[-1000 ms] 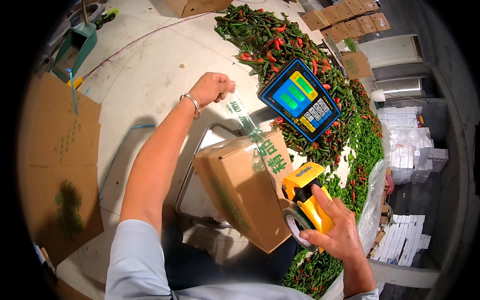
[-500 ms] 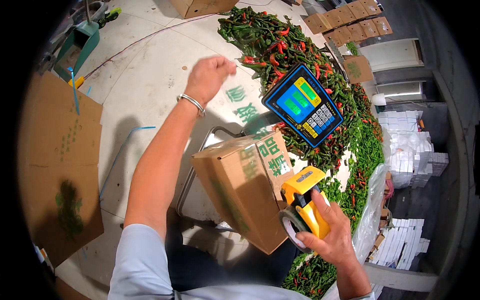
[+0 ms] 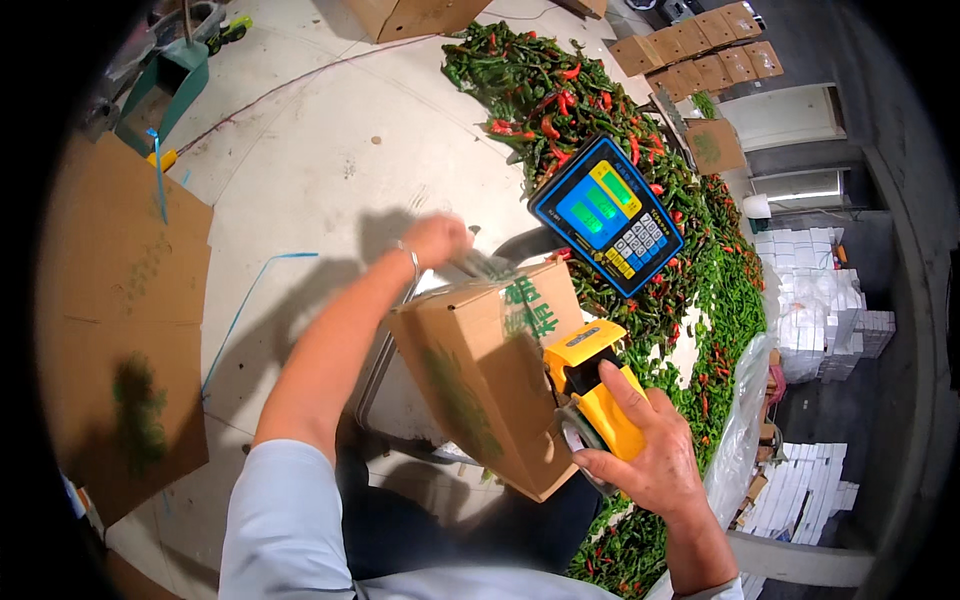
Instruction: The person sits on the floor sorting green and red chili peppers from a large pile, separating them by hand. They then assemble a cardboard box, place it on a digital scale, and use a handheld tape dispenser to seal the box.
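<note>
A brown cardboard box [image 3: 470, 400] stands tilted in front of me on a metal-framed scale [image 3: 375, 390]. My right hand [image 3: 655, 455] grips a yellow tape dispenser [image 3: 612, 415] against the box's right edge. Clear packing tape with green print [image 3: 530, 305] runs over the top of the box. Just beyond the box's far left edge is my left hand [image 3: 438, 242], smeared by motion, its fingers closed at the far end of the tape. A metal bangle circles that wrist. The scale's lit display [image 3: 610, 215] rises behind the box.
A large heap of green and red chili peppers [image 3: 700, 250] spreads along the right, bordered by plastic sheeting [image 3: 740, 420]. At left stands a big cardboard carton [image 3: 140, 330], with a blue strap [image 3: 240, 310] on the floor beside it. A green dustpan [image 3: 165, 95] is at the far left.
My left hand has come down and nearer to the box, and the tape has dropped with it. The dispenser has shifted slightly left at the box's right edge.
</note>
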`<state>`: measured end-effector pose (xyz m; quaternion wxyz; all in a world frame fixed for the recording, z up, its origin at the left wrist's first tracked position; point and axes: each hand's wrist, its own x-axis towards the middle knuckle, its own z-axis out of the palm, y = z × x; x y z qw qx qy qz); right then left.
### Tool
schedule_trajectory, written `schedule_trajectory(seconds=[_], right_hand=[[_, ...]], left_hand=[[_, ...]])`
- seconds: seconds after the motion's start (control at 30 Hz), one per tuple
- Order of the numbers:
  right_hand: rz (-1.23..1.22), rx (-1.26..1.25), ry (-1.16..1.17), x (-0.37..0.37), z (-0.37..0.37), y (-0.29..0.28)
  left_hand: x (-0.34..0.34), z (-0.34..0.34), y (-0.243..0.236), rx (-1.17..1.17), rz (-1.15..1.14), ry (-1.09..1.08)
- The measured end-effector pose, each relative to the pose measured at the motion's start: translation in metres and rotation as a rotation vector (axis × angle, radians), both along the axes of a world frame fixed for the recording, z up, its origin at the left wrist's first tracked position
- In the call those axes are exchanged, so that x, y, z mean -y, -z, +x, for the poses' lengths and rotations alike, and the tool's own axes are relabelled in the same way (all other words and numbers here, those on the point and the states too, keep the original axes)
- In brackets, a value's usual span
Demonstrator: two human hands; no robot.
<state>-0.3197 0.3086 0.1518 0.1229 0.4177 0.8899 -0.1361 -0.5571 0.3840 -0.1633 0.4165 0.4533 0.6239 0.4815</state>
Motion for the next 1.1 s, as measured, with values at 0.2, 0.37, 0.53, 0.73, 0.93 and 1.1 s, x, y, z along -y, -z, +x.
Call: schedule_trajectory(seconds=[0.2, 0.37, 0.53, 0.73, 0.93, 1.1], right_hand=[[-0.031, 0.008, -0.024, 0.002, 0.004, 0.0], [-0.037, -0.042, -0.044, 0.007, 0.005, 0.002], [-0.028, -0.069, -0.014, -0.001, 0.014, 0.005], [-0.03, -0.128, -0.042, -0.01, 0.016, 0.004], [-0.067, -0.142, -0.006, -0.009, 0.015, 0.003], [-0.073, -0.131, -0.014, -0.008, 0.017, -0.001]], left_hand=[[0.059, 0.021, 0.097, -0.328, -0.064, 0.306], [0.051, -0.012, 0.054, -0.249, -0.19, -0.031], [0.058, -0.009, -0.137, 0.429, 0.034, -0.021], [0.082, 0.012, -0.136, 0.316, -0.116, 0.408], [0.08, 0.011, -0.096, 0.603, -0.316, 0.458], [0.072, 0.007, -0.041, 0.425, -0.422, 0.416]])
